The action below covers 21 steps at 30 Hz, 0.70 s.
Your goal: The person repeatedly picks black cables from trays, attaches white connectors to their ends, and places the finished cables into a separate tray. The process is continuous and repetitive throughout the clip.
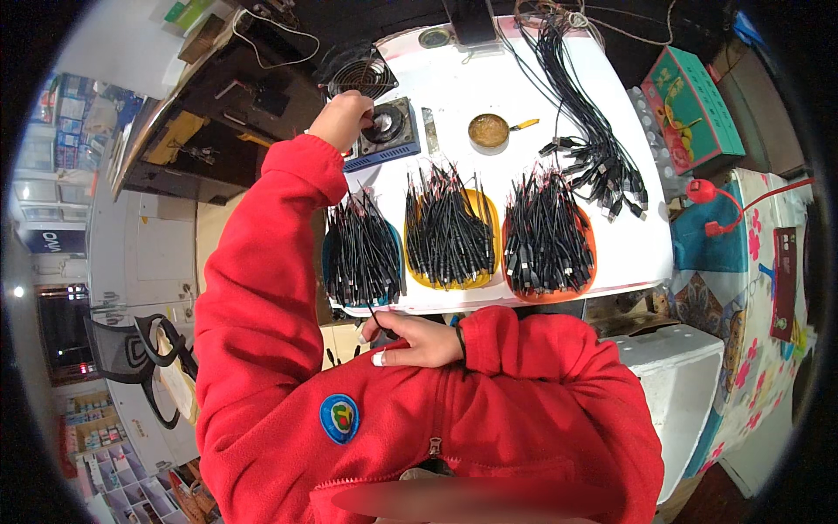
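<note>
While the right hand (415,341) pinches a cable (374,315), long axis steep, up-left, left hand (345,118) curls beyond, grip unclear.

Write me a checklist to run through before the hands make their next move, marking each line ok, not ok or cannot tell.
1. Left hand at the blue box with the round black top: ok.
2. Left fingertips plainly visible: not ok, the hand hides them.
3. Right hand in view before the near edge of the table: ok; its exact grip, cannot tell.
4. Blue tray, yellow tray and orange tray on the table, each heaped with black cables: ok.
5. Small round tin uncovered: ok.
6. Loose cable bundle apart from the orange tray's cables: cannot tell, the ends crowd together.
</note>
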{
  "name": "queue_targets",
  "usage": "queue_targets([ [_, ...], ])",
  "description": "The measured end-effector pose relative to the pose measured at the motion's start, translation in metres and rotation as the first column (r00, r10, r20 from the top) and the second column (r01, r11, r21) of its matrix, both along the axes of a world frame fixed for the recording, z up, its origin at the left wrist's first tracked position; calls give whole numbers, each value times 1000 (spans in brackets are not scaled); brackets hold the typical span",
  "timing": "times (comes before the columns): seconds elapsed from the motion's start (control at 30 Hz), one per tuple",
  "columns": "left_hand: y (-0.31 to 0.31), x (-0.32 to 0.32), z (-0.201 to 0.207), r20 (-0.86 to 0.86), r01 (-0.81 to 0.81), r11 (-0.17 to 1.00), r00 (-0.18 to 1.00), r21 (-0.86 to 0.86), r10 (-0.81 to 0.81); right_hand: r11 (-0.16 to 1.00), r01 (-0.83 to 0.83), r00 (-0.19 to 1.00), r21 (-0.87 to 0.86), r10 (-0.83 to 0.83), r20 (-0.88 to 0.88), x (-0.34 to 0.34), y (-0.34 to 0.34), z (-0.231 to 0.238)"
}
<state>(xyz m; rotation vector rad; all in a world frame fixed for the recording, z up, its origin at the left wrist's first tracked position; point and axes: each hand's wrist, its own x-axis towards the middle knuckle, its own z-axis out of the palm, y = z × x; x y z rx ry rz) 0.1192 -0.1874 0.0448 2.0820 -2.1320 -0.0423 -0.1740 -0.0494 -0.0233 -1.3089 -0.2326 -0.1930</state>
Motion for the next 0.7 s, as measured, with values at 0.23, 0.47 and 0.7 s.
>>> queue_targets([
  [0.23,10,-12,13,-46,-41,993,998,-110,36,1000,-22,998,19,23,-64,-14,4,0],
  [0.47,103,-113,99,-888,-202,972,459,-117,-11,894,-285,929,-346,170,-328,-61,-9,9],
  [0.7,177,-279,122,-900,-60,980,-387,-192,-200,823,490,869,-285,-487,89,-119,6,86],
])
